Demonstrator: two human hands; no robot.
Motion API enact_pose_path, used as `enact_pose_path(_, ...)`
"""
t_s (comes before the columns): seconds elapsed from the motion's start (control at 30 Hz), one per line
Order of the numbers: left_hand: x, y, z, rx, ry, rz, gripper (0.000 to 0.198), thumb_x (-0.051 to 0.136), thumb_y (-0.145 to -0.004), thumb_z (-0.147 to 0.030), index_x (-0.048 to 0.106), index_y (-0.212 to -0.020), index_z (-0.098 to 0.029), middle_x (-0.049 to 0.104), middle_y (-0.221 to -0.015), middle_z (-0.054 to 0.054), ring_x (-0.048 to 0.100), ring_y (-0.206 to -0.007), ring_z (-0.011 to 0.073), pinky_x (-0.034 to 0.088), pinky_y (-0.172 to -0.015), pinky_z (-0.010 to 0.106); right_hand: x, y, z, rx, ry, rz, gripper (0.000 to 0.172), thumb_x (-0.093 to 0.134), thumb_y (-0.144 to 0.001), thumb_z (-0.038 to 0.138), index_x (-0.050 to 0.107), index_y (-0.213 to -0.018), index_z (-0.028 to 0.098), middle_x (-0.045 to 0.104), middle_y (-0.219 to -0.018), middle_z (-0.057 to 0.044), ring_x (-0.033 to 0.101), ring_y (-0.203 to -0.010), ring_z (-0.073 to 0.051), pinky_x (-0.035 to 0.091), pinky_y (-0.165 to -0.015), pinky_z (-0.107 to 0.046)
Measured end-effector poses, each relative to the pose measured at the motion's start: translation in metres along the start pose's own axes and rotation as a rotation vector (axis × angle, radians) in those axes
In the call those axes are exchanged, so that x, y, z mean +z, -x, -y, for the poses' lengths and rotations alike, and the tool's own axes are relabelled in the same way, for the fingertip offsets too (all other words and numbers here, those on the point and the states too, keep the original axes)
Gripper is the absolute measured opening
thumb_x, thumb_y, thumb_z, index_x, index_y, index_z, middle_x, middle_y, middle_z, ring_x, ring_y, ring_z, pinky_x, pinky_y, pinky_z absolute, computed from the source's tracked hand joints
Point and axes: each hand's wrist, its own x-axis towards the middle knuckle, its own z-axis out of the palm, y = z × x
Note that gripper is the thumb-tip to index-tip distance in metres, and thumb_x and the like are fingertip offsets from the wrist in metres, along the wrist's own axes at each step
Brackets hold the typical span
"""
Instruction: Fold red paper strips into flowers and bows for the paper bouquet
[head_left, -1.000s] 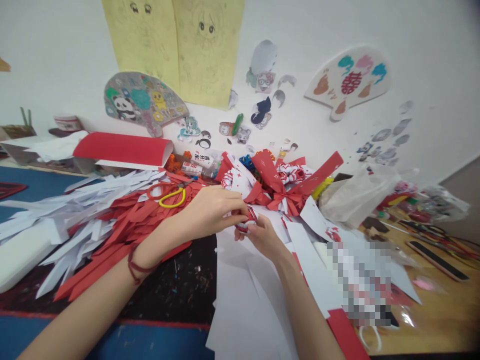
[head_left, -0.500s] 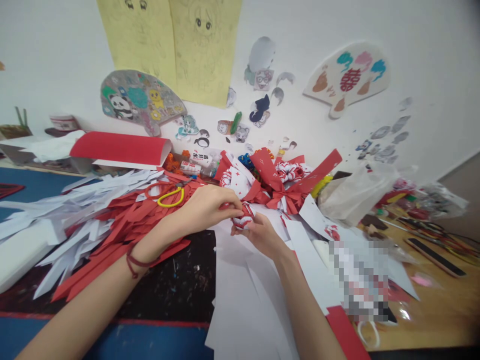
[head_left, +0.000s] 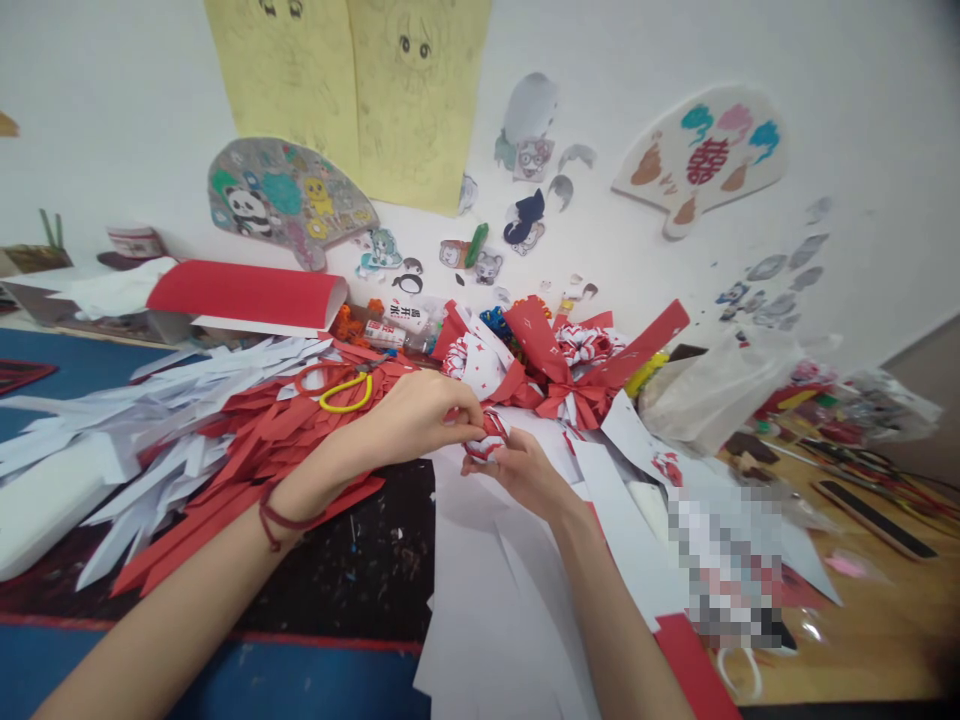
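Note:
A small red-and-white paper flower (head_left: 489,436) is held between both hands over white paper sheets (head_left: 499,580). My left hand (head_left: 424,410) pinches at its upper left side, fingers pressed together. From the right, my right hand (head_left: 525,470) grips the flower's lower side with the thumb and curled fingers. Just behind stand wrapped paper bouquets (head_left: 574,385) in red and white paper. Left of my left hand lie red paper strips (head_left: 247,440) and white paper strips (head_left: 172,410), with yellow-and-red-handled scissors (head_left: 346,392) on top.
A rolled red sheet (head_left: 251,297) lies at the back left near the wall. At right are a white plastic bag (head_left: 701,390), loose paper, a dark phone-like bar (head_left: 874,518) and cables on the wooden table (head_left: 862,650). A black mat (head_left: 352,570) covers the front left.
The whole view has shifted slightly, so the scene sits a little further right. Both hands stay on the paper flower in nearly the same grip.

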Motion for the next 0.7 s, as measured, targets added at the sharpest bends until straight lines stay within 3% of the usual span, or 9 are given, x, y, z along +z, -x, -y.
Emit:
enact_pose_path(0.5, -0.008, -0.001, -0.007, 0.061, 0.093, -0.011, 0.016, 0.063, -0.085, -0.028, 0.071, -0.076, -0.017, 0.068, -0.073, 0.002, 0.059, -0.068, 0.0109, 0.042, -0.064, 0.021, 0.000, 0.002, 0.002, 0.012, -0.013, 0.010, 0.032, 0.074, -0.073, 0.033, 0.067, -0.098, 0.014, 0.066, -0.088, -0.006, 0.064, -0.077, -0.019, 0.054, -0.081, -0.041)
enact_pose_path(0.7, -0.012, 0.000, -0.007, 0.032, 0.178, -0.057, 0.014, 0.061, -0.087, -0.027, 0.072, -0.089, -0.018, 0.071, -0.080, 0.001, 0.061, -0.070, 0.0102, 0.043, -0.064, 0.019, -0.001, 0.002, 0.003, -0.001, -0.014, 0.000, 0.037, 0.076, -0.072, 0.036, 0.066, -0.100, 0.015, 0.065, -0.090, -0.006, 0.064, -0.080, -0.020, 0.054, -0.081, -0.041)
